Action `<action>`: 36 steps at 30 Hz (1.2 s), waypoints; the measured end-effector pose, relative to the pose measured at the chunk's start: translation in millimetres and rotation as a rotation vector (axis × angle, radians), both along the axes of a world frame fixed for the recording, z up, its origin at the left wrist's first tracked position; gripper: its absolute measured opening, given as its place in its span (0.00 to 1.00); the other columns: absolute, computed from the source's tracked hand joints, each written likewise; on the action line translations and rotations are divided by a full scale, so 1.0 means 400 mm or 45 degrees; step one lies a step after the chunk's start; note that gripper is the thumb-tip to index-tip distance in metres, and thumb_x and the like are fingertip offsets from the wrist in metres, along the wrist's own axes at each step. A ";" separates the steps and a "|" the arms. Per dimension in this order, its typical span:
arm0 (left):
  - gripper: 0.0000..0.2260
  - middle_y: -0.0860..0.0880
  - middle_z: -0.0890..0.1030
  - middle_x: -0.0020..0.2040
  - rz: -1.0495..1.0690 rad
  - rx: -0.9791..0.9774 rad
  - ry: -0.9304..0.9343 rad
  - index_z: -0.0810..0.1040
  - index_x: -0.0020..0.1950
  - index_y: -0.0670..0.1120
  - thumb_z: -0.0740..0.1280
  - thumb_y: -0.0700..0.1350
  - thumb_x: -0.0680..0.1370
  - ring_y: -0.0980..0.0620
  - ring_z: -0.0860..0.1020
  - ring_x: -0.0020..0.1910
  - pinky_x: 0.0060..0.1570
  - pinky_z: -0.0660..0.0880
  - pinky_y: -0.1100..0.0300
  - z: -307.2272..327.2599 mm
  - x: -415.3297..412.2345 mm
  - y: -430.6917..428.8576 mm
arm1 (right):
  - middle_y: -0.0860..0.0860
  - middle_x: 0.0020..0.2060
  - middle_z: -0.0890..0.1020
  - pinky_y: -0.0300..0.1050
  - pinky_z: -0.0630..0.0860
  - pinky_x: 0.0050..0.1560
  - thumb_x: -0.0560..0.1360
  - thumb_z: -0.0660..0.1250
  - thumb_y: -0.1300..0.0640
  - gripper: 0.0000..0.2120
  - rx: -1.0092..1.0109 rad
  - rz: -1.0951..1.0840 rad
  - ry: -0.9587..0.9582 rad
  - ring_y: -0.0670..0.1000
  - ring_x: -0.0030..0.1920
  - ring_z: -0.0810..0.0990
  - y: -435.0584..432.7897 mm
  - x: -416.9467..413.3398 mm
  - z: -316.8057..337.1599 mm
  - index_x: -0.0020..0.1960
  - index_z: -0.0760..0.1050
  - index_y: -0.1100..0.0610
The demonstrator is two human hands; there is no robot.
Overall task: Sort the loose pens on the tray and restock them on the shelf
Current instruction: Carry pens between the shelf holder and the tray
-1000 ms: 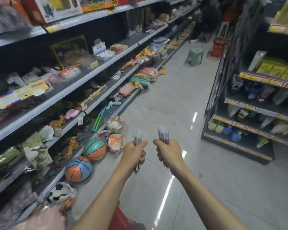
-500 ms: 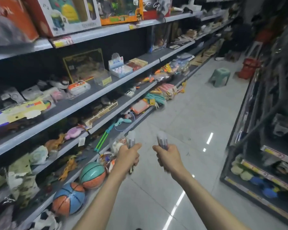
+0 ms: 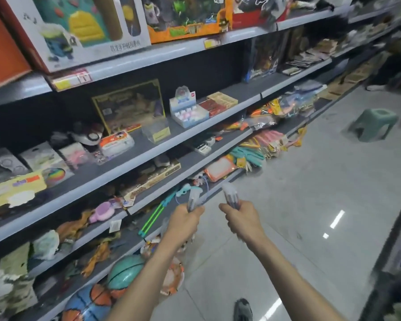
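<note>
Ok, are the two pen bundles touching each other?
Apart. Head view shows a clear gap between the left bundle and the right bundle.

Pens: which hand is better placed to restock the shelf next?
Probably the left. The left hand grips the left pen bundle beside the shelf; the right hand holds the right pen bundle farther out, over the aisle floor.

left arm (image 3: pixel 148 274) bare, stretched forward | left hand (image 3: pixel 185 224) upright fist gripping a bunch of pens (image 3: pixel 192 197) | right arm (image 3: pixel 294 274) bare, stretched forward | right hand (image 3: pixel 242 218) fist gripping second bunch (image 3: pixel 230 195) | thumbs on top, hands level, near each other, not touching
</note>
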State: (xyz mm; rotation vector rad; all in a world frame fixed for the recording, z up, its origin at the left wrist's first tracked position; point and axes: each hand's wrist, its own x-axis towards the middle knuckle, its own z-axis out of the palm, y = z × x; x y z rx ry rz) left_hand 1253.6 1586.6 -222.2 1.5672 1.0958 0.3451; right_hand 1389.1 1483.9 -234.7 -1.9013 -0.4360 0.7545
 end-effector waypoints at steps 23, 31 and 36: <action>0.13 0.45 0.76 0.29 0.667 -0.160 -0.157 0.77 0.42 0.44 0.67 0.50 0.82 0.49 0.73 0.28 0.35 0.70 0.56 -0.030 0.396 0.672 | 0.50 0.24 0.71 0.45 0.64 0.29 0.73 0.71 0.49 0.12 -0.004 0.562 0.218 0.52 0.26 0.69 0.865 0.444 0.016 0.36 0.72 0.53; 0.16 0.43 0.78 0.29 0.910 -0.296 -0.321 0.77 0.36 0.44 0.68 0.48 0.82 0.46 0.76 0.28 0.36 0.72 0.51 -0.051 0.478 0.913 | 0.53 0.28 0.75 0.44 0.68 0.32 0.78 0.70 0.57 0.06 0.097 0.312 0.476 0.51 0.28 0.72 1.113 0.547 -0.015 0.45 0.75 0.58; 0.11 0.47 0.74 0.29 1.230 -0.435 -0.755 0.76 0.40 0.45 0.65 0.42 0.83 0.49 0.73 0.26 0.29 0.70 0.58 -0.070 0.509 1.026 | 0.52 0.29 0.74 0.41 0.65 0.31 0.78 0.70 0.55 0.10 0.153 0.266 0.754 0.50 0.26 0.71 1.259 0.598 -0.030 0.40 0.73 0.54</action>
